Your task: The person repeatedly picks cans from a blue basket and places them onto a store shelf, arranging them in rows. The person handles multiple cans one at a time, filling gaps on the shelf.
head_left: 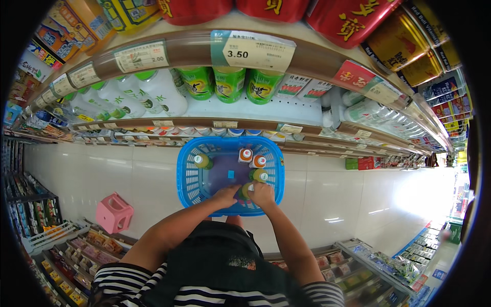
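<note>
Below me is a blue plastic shopping basket (181, 172) with slotted walls. Both of my hands reach inside it at the near right. My right hand (262, 194) grips the capped top of a yellow-green drink bottle (246, 190). Beside it, my left hand (227, 196) has its fingers at the same bottle's left side; whether it grips is unclear. Another yellow-green bottle (260, 175) stands just beyond my right hand. Two orange drink bottles with white caps (245, 155) stand at the far right of the basket. One more yellow-green bottle (203, 161) is at the far left.
Store shelves rise ahead, holding red cans (274, 9), green cans (229, 85), clear water bottles (163, 94) and Red Bull packs (402, 42). A brown shelf edge (191, 48) carries price tags. A pink plastic stool (114, 213) stands left on the tiled floor. Low snack shelves (88, 249) lie behind me.
</note>
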Demonstrator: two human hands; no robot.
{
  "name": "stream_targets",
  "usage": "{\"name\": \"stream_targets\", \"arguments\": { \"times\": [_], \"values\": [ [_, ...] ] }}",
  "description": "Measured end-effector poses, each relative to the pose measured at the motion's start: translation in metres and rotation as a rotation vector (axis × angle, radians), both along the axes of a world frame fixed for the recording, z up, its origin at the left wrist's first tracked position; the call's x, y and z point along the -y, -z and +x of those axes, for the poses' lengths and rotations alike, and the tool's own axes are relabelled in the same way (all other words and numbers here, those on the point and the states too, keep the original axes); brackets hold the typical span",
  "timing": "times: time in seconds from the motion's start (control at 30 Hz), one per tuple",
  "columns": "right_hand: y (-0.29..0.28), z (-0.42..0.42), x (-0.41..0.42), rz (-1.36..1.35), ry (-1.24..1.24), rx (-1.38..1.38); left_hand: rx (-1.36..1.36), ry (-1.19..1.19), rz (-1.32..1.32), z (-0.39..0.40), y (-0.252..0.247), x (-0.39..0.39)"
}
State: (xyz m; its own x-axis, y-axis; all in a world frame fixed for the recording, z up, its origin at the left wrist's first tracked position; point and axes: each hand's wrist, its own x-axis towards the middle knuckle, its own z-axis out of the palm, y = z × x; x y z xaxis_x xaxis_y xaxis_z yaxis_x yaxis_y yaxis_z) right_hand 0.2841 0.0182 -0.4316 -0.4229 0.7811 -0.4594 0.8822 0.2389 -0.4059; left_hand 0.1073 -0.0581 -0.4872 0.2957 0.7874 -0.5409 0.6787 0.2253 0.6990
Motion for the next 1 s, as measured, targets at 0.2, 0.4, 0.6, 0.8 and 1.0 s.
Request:
{"name": "stream_targets", "arguments": {
  "times": [0.2,0.4,0.6,0.8,1.0],
  "values": [
    [-0.062,-0.018,-0.026,0.003,0.056,-0.262,0.171,-0.170,0.056,-0.025,-0.070,-0.014],
    [-0.133,-0.053,-0.033,-0.036,0.136,-0.500,0.272,-0.252,0.043,-0.060,-0.150,-0.026],
    [-0.214,-0.077,-0.045,0.157,-0.060,-0.616,0.545,-0.267,0.221,-0.096,-0.216,-0.042],
    [-0.301,-0.105,-0.049,0.464,-0.172,-0.941,0.273,-0.321,0.608,-0.112,-0.327,-0.047],
    [-0.338,-0.141,-0.057,0.547,-0.057,-1.015,-0.027,-0.580,0.936,-0.113,-0.333,-0.052]
  ]
}}
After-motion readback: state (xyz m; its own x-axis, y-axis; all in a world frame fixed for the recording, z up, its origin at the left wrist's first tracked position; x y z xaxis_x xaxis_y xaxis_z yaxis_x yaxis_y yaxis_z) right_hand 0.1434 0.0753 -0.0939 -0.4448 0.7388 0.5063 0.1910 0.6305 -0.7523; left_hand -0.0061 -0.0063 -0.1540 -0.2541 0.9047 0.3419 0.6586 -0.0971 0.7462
